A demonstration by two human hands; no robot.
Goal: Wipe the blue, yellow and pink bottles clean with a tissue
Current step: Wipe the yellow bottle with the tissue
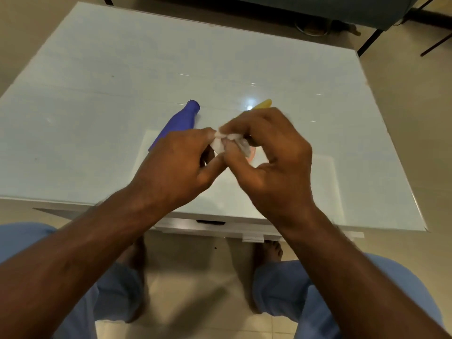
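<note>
From the head view, you have both hands raised over the pale, glossy glass-topped bench [97, 69], working a small crumpled white tissue [221, 143] between them. Your left hand [176, 167] pinches one edge of it with narrow fingers [208, 133]; your right hand [271, 157] curls over the other side, its fingertips closed on the same wad.

The dark blue plastic bottle [178, 123] lies on its side on the bench just beyond your left hand, neck pointing away from you, its base hidden behind your knuckles. Only the tip of the yellow bottle [264, 104] shows above your right hand, so you cannot judge how it lies. A sliver of pink [252, 155] peeks out under your right fingers; it is probably the pink bottle, but too little shows to be sure.

The step in hand looks like readying the tissue, with no bottle lifted yet. Open or fold it into a flat pad rather than leaving it balled, so a broad face meets the plastic. Then keep it in one hand and free the other to pick up a bottle. The blue one is nearest your left hand. Hold it by the body, and turn it as you wipe so the neck and underside are covered.
</note>
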